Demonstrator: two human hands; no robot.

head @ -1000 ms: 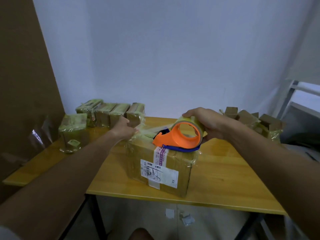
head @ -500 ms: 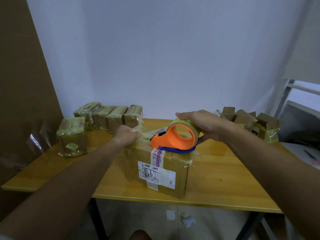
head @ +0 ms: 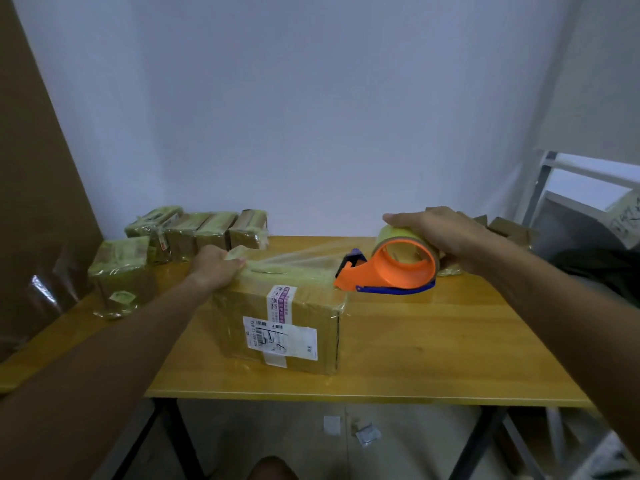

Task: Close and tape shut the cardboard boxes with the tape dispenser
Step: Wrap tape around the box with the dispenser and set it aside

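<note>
A closed cardboard box [head: 298,323] with a white shipping label lies in the middle of the wooden table [head: 433,358]. My left hand [head: 216,266] presses down on the tape end at the box's far left top edge. My right hand [head: 440,233] grips the orange tape dispenser [head: 398,266] with its yellowish roll, just past the box's right end and low over the table. A clear strip of tape [head: 298,258] stretches from my left hand across the box top to the dispenser.
Several taped small boxes [head: 197,230] line the back left of the table, with one more [head: 119,271] in front of them. Open small boxes [head: 509,230] sit at the back right behind my right hand. A brown board [head: 31,185] leans at left. Scraps lie on the floor.
My right hand has pulled the dispenser to the right, off the box top and past its right end, drawing tape across the lid. My left hand stays on the left end.
</note>
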